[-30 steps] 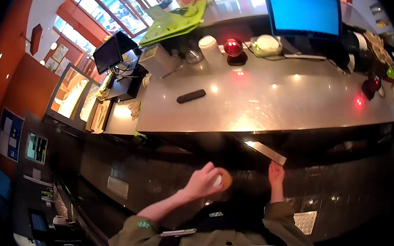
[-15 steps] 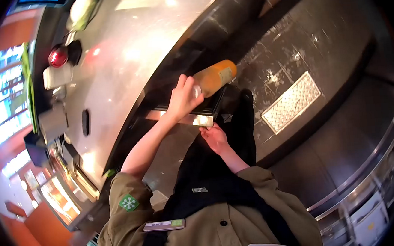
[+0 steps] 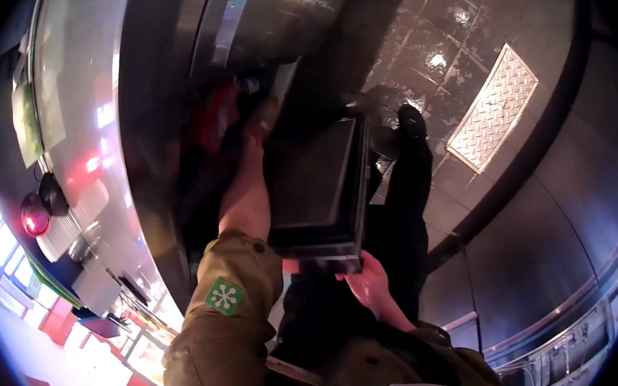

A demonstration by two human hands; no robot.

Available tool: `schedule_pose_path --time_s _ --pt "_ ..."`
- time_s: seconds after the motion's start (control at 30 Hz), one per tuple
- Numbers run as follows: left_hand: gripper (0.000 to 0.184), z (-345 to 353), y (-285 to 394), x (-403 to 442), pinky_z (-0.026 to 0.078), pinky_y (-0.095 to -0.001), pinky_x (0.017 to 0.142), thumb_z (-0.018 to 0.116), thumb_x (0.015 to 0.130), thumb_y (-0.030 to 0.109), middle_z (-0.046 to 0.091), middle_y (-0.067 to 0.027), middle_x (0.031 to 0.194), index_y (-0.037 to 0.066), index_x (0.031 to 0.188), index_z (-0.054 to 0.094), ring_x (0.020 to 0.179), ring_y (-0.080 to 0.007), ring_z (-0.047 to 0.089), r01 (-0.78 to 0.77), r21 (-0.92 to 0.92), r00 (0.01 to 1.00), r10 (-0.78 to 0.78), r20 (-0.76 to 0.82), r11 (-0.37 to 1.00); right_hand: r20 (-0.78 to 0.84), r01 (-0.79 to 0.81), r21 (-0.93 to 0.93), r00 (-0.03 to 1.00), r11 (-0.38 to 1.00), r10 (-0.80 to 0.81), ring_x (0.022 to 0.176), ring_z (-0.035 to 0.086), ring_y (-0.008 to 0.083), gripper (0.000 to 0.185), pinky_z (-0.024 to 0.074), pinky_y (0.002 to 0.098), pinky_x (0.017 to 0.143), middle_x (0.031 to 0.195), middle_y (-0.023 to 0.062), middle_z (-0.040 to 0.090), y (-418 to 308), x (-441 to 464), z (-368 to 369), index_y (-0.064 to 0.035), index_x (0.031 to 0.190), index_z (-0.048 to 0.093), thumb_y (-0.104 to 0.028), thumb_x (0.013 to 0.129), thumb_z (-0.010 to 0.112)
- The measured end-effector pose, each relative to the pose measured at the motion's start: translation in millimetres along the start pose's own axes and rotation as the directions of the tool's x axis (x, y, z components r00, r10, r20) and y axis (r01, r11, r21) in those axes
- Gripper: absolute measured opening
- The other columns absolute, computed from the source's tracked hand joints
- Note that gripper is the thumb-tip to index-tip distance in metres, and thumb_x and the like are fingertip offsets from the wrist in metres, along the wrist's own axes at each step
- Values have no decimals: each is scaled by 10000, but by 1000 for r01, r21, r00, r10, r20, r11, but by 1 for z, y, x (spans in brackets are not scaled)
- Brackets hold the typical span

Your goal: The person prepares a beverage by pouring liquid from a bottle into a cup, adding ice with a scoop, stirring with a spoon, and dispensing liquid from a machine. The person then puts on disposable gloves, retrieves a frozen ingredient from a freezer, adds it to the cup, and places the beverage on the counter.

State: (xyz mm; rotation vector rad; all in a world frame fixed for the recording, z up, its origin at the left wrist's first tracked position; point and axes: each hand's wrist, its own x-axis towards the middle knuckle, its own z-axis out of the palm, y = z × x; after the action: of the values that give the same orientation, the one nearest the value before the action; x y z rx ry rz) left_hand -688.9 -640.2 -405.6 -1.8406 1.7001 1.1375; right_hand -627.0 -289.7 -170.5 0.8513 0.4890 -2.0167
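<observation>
1. Left hand (image 3: 265,115): reaches into the dark recess (image 3: 195,176) under the bench; too dim to tell whether it grips anything. Poor light there could lead it to knock the red thing (image 3: 221,109) nearby.

2. Right hand (image 3: 368,281): fingers touch the panel's near edge; whether they clasp it or merely rest there, I cannot tell. Were that contact to slip, the panel (image 3: 308,178) could bump the left forearm (image 3: 245,194), which lies just beside it.

3. Panel: juts out below the bench, before the person's legs; door or drawer, I cannot tell. Flat, dark, rectangular, with a raised rim and a paler, probably metal front edge. Its hard corner could catch the leg (image 3: 405,214) alongside.

4. Red thing: a blurred shape deep in shadow, its material unreadable.

5. Bench (image 3: 87,65): smooth, grey, apparently steel, mirroring the red lamp (image 3: 35,214).

6. Floor (image 3: 415,68): dark glossy tiles, perhaps wet, so a shoe (image 3: 411,121) could slide; a pale studded plate (image 3: 493,109) is set in it.
</observation>
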Motion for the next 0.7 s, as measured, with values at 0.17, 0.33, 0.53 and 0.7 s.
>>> schedule_pose_path --time_s 0.17,0.33,0.53,0.7 --pt "309 -25 -5 59 456 -326 677 600 721 199 579 -96 811 37 967 506 759 -188 556 9 -20 993 -11 -118 1000 -73 -52 -338 997 940 29 605 523 105 266 399 210 529 702 57 589 -2 5 -23 36 807 580 84 697 343" --pt "324 -29 -9 93 452 -328 692 599 720 202 578 -99 827 37 983 506 771 -191 553 22 -42 987 -28 -156 999 19 -88 -378 995 922 103 484 458 62 298 333 193 426 617 23 561 -19 12 -21 29 819 595 80 640 362" --pt "342 -30 -24 111 448 -330 711 597 718 205 578 -103 846 37 1003 506 786 -195 548 49 -66 984 -60 -170 997 46 -182 -421 974 889 221 430 386 35 295 262 195 381 603 -5 528 -38 14 -10 21 900 581 48 660 413" --pt "358 -34 -28 115 444 -331 726 596 717 207 577 -106 862 37 1019 506 798 -198 545 63 -76 979 -76 -190 995 36 -161 -414 980 896 193 446 395 36 255 278 186 404 654 -5 547 -42 12 -2 27 923 567 10 693 459"
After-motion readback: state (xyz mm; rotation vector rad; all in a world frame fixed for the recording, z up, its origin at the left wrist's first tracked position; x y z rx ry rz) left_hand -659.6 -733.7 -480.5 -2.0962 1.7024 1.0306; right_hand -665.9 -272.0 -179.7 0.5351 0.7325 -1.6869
